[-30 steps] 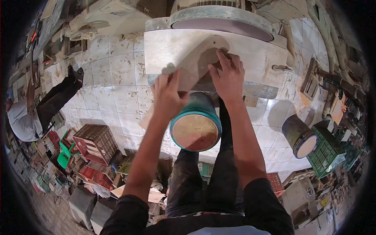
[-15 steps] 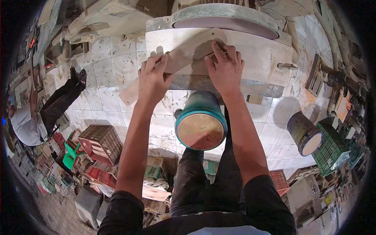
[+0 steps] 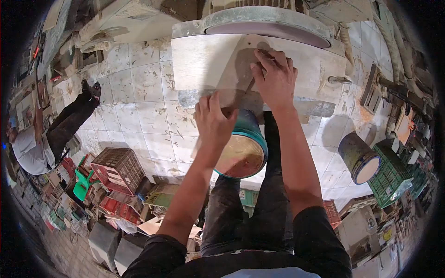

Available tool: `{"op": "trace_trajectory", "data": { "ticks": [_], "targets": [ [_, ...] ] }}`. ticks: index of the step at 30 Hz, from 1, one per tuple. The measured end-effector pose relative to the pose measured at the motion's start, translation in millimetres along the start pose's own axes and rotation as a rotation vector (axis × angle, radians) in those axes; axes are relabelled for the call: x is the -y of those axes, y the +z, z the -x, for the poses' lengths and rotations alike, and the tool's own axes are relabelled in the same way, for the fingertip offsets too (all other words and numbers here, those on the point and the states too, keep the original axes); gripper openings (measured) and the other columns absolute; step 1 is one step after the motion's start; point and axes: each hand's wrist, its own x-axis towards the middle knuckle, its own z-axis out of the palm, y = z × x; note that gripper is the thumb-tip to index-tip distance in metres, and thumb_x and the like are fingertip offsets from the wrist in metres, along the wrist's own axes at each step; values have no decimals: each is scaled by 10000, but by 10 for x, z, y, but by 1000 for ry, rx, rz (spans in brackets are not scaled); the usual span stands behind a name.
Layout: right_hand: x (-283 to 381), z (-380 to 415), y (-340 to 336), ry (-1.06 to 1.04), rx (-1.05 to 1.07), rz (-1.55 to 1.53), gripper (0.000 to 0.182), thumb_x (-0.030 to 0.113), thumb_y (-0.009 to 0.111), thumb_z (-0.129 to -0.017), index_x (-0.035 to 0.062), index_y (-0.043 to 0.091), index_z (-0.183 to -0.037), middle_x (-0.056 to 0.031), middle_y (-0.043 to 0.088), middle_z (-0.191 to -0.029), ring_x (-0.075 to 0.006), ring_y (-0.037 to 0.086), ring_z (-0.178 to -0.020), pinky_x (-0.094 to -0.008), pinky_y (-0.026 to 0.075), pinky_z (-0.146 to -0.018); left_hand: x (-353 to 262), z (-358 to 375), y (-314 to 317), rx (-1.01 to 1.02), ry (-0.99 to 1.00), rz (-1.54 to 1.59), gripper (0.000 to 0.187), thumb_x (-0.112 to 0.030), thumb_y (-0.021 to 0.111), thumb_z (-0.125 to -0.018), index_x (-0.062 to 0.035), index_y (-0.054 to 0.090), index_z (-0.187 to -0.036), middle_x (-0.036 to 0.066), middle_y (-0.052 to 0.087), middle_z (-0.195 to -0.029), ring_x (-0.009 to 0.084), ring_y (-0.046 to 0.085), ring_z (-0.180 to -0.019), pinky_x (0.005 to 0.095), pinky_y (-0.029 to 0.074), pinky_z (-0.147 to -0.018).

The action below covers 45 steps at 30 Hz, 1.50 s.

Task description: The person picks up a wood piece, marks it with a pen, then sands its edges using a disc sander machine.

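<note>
A flat wooden board (image 3: 235,69) with a rounded, drilled end lies on the pale work table (image 3: 197,60) of a disc sander. Its rounded end meets, or nearly meets, the sanding disc (image 3: 271,32). My left hand (image 3: 214,118) grips the board's near part at the table's front edge, with its fingers over the top. Close to the far end, my right hand (image 3: 277,78) has bent fingers against the board's right side. The board's near end is mostly hidden behind my left hand and forearm.
Below the table, an upturned teal bucket (image 3: 241,155) stands between my legs. Crates (image 3: 118,169) and a green plastic chair (image 3: 82,185) are at left, near another person (image 3: 34,146). At right are a dark bucket (image 3: 359,157) and a green crate (image 3: 390,176).
The board has swung from a slant toward the left to a steeper angle pointing at me. My left hand moved right and nearer with it; my right hand shifted slightly right.
</note>
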Motion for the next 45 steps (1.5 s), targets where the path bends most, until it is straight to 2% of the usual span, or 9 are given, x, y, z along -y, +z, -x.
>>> {"op": "trace_trajectory", "data": {
  "ticks": [4,7,9,15,32,36,38,43,45],
  "targets": [
    [-33,-30,-103,-28,41,-23,450,255,778,-874,191,712,-1314,-80,637,-1202,-344,606,-1087,-513,495,-905,-280,192,101,7,-76,105,720,-176,881,-710,-1,535,-1316,218,566,-1195,419,547,-1139,529,478,-974],
    [-81,21,-132,115,42,-436,585,145,794,-869,115,604,-1422,-120,640,-1215,-318,653,-1023,-452,543,-881,-452,415,97,5,-141,213,730,-137,876,-732,-6,482,-1332,225,530,-1220,423,543,-1146,508,483,-978],
    [-19,93,-271,402,103,-934,672,73,790,-880,47,502,-1486,-149,666,-1154,-244,681,-944,-356,564,-837,-538,572,17,-9,-256,366,773,-114,888,-731,-7,436,-1349,230,477,-1240,424,547,-1130,490,492,-965],
    [119,233,-544,343,230,-1163,620,93,785,-932,34,508,-1483,-92,700,-1036,-143,665,-906,-291,552,-821,-571,890,-169,-59,-223,387,810,-128,914,-731,19,399,-1338,216,428,-1239,368,488,-1154,448,476,-951],
    [406,325,-570,281,205,-1361,558,117,796,-936,28,549,-1428,-79,703,-1077,-133,656,-964,-286,542,-857,-400,992,-370,-102,-194,345,885,-163,921,-691,-4,356,-1353,266,432,-1227,437,487,-1150,547,455,-969],
    [433,348,-553,325,172,-1316,483,69,783,-936,5,569,-1365,-74,691,-1066,-131,653,-964,-281,538,-859,-391,980,-354,-113,-189,340,871,-180,927,-692,-1,376,-1342,246,441,-1228,416,503,-1134,513,466,-947],
    [460,389,-554,379,178,-1277,452,59,770,-944,-1,572,-1346,-66,688,-1062,-127,650,-974,-276,535,-863,-423,970,-362,-44,-344,486,613,-164,863,-816,11,476,-1257,149,508,-1151,246,553,-1038,372,494,-896],
    [479,690,-642,524,289,-1104,494,92,802,-901,2,574,-1331,-96,674,-1121,-177,658,-1041,-305,543,-899,-366,850,-374,183,-484,667,257,-188,670,-1015,13,579,-1146,76,660,-970,129,613,-895,310,518,-803],
    [397,1096,-634,239,321,-936,644,150,843,-824,28,557,-1389,-176,602,-1296,-287,656,-1140,-368,553,-952,-390,683,-386,194,-466,986,225,-117,654,-996,20,589,-1162,83,678,-998,129,627,-911,326,533,-805]
  ]
}}
